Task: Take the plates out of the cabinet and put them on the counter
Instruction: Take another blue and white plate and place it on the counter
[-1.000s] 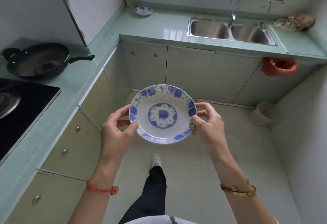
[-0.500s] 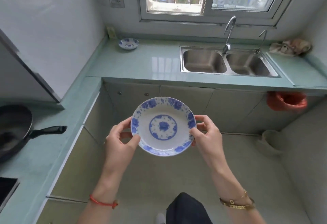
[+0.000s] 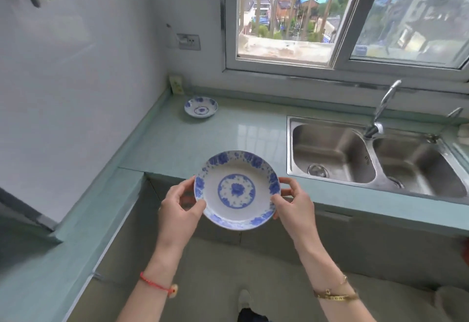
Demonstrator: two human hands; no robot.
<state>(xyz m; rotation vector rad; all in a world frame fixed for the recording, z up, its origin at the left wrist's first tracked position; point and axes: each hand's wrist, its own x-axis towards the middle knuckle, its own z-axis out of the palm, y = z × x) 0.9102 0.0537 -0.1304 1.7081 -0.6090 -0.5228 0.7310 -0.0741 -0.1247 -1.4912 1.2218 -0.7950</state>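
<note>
Our left hand (image 3: 177, 210) and right hand (image 3: 294, 207) pinch opposite rims of an empty blue-patterned plate (image 3: 237, 189); a second plate (image 3: 201, 107), also empty, sits in the surface's (image 3: 228, 133) far corner.

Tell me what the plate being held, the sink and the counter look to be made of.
Held plate: probably glazed ceramic or porcelain, going by the glossy white surface and blue floral pattern; melamine cannot be ruled out.
Sink: stainless steel with a brushed finish, judging by its grey metallic sheen.
Counter: pale green and polished, with bright reflections; whether it is stone, tile or glass-faced is unclear.
</note>
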